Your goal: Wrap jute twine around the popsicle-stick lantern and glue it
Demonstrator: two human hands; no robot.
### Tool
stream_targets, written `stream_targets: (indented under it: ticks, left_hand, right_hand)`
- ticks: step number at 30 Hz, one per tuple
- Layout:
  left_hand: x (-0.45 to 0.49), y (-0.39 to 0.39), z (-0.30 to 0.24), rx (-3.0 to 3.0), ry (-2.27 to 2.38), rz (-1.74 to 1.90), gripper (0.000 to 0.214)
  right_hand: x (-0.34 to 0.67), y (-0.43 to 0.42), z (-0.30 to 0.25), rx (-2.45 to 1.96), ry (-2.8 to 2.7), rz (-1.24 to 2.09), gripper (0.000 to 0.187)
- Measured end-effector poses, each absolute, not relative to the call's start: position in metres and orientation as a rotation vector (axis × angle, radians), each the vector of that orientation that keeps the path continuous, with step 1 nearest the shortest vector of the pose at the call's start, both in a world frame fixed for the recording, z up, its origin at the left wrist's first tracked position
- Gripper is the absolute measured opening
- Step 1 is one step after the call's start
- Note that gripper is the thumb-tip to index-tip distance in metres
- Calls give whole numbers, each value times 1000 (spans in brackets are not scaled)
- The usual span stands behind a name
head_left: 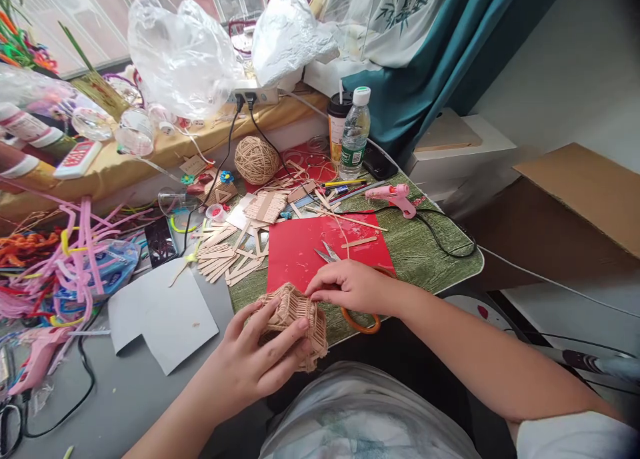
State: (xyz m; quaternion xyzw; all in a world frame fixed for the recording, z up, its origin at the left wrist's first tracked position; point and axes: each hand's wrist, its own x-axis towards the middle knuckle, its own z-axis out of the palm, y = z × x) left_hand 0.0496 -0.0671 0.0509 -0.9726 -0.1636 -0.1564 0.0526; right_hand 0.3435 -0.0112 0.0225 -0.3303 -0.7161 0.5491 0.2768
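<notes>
My left hand (pixel 273 342) is wrapped over a small craft-stick box (pixel 295 309) trimmed with twine, fingers spread across its near side. At the box's upper right edge, my right hand (pixel 347 287) is closed in a pinch on a strand of twine (pixel 345 232), which runs up from behind the hand across the red sheet. What sits exactly between the fingertips is too small to see. Scissors with orange handles (pixel 361 322) lie partly beneath my right hand and wrist, their blades on the red sheet (pixel 295 246).
Loose craft sticks (pixel 220 256) and a twine ball (pixel 257 160) lie beyond the hands. A pink glue gun (pixel 395 196) with a black cord rests at right, near a water bottle (pixel 355 136). Pipe cleaners (pixel 75 259) and grey card (pixel 170 319) are at left.
</notes>
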Motion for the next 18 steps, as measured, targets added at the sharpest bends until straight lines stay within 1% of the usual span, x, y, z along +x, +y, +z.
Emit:
stream_targets:
  ticks: [3,7,12,15,18]
  left_hand:
    - [47,-68,51,-2956,-502,-575,51]
    - [47,-68,52,-2962,-464,-653,47]
    - [50,-70,51,-2970,-430,-652,45]
    - [51,-70,51,-2959,-438,-671,45]
    - [51,-68,51,-2950,-432,-637,45]
  right_hand:
    - [348,-15,23,-740,-2040,1235,21]
    - [353,-22,23,-720,-2139,1059,22]
    - [353,-26,23,-733,-2159,1025,20]
    - [350,-26,23,-739,-2111,1057,18]
    - [346,-26,27,-843,-2078,1106,15]
